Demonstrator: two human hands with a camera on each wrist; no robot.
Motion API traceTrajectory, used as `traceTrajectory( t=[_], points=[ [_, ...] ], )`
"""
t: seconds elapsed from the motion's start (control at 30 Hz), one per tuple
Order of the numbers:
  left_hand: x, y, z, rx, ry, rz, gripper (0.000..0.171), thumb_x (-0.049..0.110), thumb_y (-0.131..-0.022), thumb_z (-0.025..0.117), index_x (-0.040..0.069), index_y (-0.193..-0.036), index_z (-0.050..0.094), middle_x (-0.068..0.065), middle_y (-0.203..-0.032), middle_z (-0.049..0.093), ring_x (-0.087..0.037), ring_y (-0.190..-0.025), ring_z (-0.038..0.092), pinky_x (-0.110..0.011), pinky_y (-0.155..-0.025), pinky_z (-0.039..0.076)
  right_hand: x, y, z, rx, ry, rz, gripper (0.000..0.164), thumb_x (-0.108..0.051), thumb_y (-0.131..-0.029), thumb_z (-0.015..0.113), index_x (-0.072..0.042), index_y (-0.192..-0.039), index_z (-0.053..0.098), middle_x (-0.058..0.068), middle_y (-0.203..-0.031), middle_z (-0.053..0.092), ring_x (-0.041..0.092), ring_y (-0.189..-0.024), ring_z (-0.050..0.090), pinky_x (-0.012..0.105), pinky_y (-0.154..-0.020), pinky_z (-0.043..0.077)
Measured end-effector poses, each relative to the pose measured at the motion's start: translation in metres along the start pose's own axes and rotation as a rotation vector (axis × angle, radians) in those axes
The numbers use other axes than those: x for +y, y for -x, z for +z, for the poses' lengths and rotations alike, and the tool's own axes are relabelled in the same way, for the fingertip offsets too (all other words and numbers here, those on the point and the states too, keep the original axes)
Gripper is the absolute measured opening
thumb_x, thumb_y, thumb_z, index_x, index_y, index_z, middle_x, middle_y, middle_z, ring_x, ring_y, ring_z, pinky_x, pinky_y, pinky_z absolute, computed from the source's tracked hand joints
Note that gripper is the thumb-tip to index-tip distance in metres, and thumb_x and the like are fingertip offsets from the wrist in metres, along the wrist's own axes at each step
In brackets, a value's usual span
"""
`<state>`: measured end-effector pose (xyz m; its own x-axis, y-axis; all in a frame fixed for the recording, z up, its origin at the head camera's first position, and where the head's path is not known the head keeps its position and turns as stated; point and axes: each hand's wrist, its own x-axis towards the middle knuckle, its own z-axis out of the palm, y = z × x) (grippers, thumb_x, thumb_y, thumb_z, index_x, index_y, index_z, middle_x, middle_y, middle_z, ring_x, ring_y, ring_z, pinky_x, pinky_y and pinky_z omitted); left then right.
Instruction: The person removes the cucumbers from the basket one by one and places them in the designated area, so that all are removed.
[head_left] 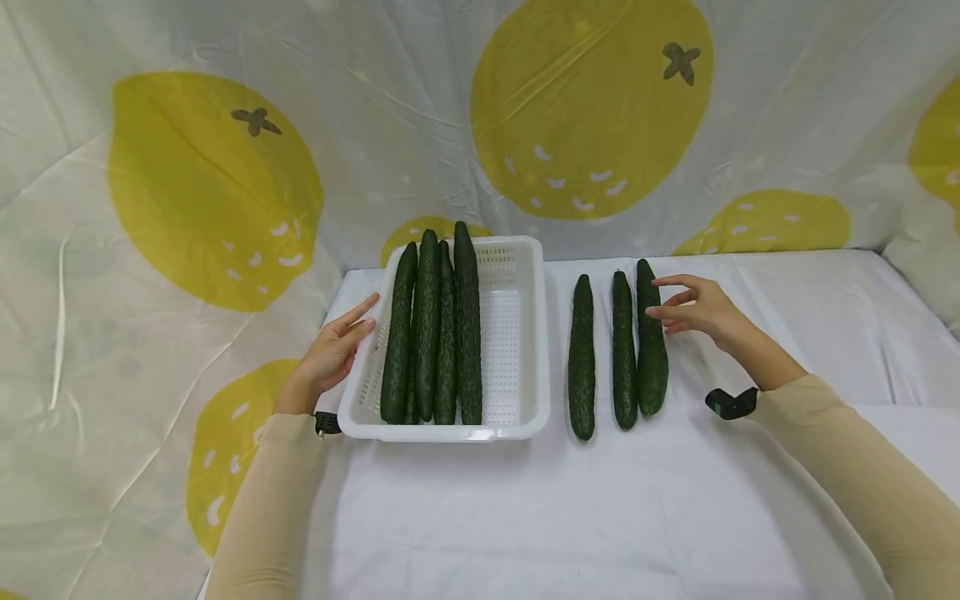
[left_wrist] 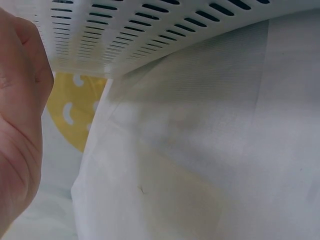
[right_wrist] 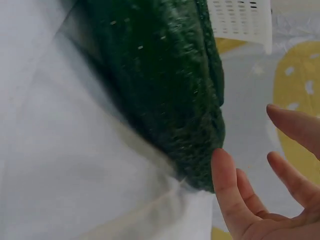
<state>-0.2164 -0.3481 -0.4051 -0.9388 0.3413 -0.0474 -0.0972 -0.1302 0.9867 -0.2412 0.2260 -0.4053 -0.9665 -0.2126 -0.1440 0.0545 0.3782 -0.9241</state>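
The right hand (head_left: 701, 312) is open, its fingers parted beside the far half of the rightmost cucumber (head_left: 652, 375); in the right wrist view a fingertip overlaps the skin's edge, though I cannot tell whether it touches. The left hand (head_left: 330, 354) is open as well, index finger and thumb stretched out at the left side of a white basket (head_left: 542, 342). Each wrist carries a black device, one left (head_left: 327, 423) and one right (head_left: 731, 403), with any markings too small to read. The rightmost cucumber is long and dark green, glossy and bumpy, dotted with pale specks. Close on its left lies a slimmer cucumber (head_left: 624, 350), then, a little apart, another cucumber (head_left: 581, 358), all roughly lengthwise on the white table (head_left: 465, 517). Four cucumbers (head_left: 468, 333) show plainly in the basket's left part, with part of another beneath; the longest pokes past the far rim. The basket's slotted right side is bare. Behind hangs a pale cloth (head_left: 397, 108) printed with big yellow lemons (head_left: 592, 108)
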Motion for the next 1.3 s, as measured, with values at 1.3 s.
traceTrajectory(
  t=[1.3],
  points=[
    [-0.001, 0.001, -0.002, 0.003, -0.035, 0.003, 0.056, 0.009, -0.108, 0.044, 0.013, -0.159, 0.023, -0.002, -0.125, 0.062, -0.014, -0.099, 0.066, -0.028, -0.078, 0.058, -0.127, -0.045, 0.102, -0.180, -0.389, -0.117, 0.052, 0.001, -0.090, 0.073, -0.003, -0.138, 0.056, 0.025, -0.120, 0.060, 0.033, -0.096, 0.069, 0.051, -0.094, 0.052]
  ],
)
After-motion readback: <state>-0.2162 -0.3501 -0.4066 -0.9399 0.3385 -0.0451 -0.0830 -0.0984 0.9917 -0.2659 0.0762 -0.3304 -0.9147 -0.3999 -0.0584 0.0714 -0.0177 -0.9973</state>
